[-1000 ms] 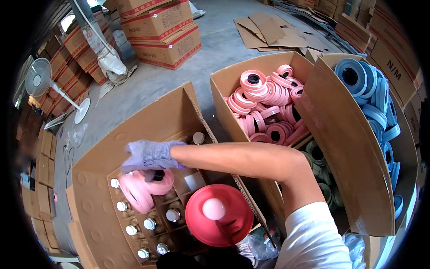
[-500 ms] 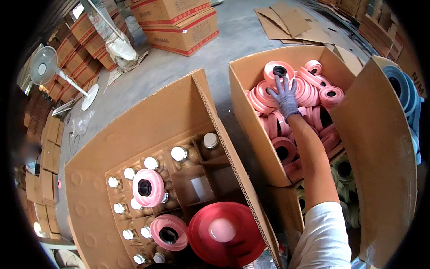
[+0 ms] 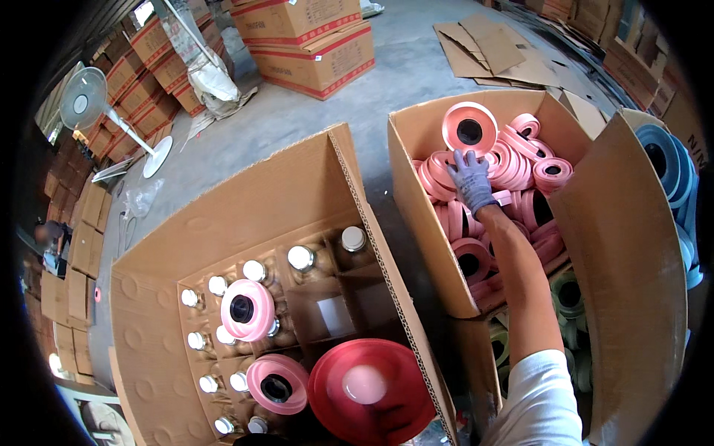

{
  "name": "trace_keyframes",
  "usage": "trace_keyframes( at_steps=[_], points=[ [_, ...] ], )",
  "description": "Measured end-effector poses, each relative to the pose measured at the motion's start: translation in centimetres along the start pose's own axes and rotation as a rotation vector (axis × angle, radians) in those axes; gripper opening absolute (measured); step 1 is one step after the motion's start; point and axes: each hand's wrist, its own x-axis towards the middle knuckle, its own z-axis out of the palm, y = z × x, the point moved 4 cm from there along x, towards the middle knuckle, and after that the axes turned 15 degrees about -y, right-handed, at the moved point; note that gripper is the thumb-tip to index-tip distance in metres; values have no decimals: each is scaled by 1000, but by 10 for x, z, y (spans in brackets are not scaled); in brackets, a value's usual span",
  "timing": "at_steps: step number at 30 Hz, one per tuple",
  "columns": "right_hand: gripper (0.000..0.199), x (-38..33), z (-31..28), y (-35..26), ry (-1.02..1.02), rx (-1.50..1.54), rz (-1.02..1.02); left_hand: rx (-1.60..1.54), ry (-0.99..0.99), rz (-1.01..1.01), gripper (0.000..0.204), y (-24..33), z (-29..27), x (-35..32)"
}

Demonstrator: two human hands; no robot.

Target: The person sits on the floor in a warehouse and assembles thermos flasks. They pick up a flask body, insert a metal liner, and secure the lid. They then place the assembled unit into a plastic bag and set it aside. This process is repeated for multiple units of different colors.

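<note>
Pink tape rolls (image 3: 520, 167) fill the right-hand carton (image 3: 416, 215) in a loose heap. The right hand (image 3: 470, 181), in a grey knit glove, lies flat on that heap with fingers spread and slightly curled over one roll; no closed grip shows, so I judge it as pressing or selecting, not yet lifting. One large pink roll (image 3: 469, 130) stands on edge against the carton's far wall, just beyond the fingertips. The left hand is not in view.

Step in hand, as judged: picking a roll from the supply carton. Two pink rolls (image 3: 248, 309) (image 3: 277, 383) already lie on top of the capped bottles (image 3: 301, 258) in the divided carton (image 3: 223, 223) to the left; a red disc-shaped lid (image 3: 370, 390) sits near its lower corner.

Next move calls for closing the fingers round a single roll's rim and lifting it free of its neighbours, which overlap and may drag along.

Edges and room: the forearm crosses the near wall of the supply carton; the raised flap (image 3: 625, 282) stands close on the right, the divided carton's tall flap (image 3: 372, 223) on the left. Open passage is upward, then left over that flap. Blue rolls (image 3: 669, 171) lie beyond the right flap; green rolls (image 3: 569, 293) lie below.
</note>
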Motion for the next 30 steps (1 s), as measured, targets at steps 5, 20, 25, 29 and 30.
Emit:
trace_keyframes(
  at_steps=[5, 20, 25, 29, 30],
  points=[
    [39, -10, -42, 13, -102, 100, -8, 26, 8, 38, 22, 2, 0, 0],
    [61, -161, -474, -68, 347, 445, -523, 208, 100, 155, 30, 14, 28, -56],
    [65, -198, -509, -225, 129, 776, -764, 298, 170, 239, 37, 41, 47, -75],
    [68, -209, -480, -315, -154, 1013, -727, 316, 235, 327, 39, 42, 62, -86],
    [66, -212, -475, -316, -119, 1097, -715, 315, 175, 240, 37, 46, 52, -100]
  ],
)
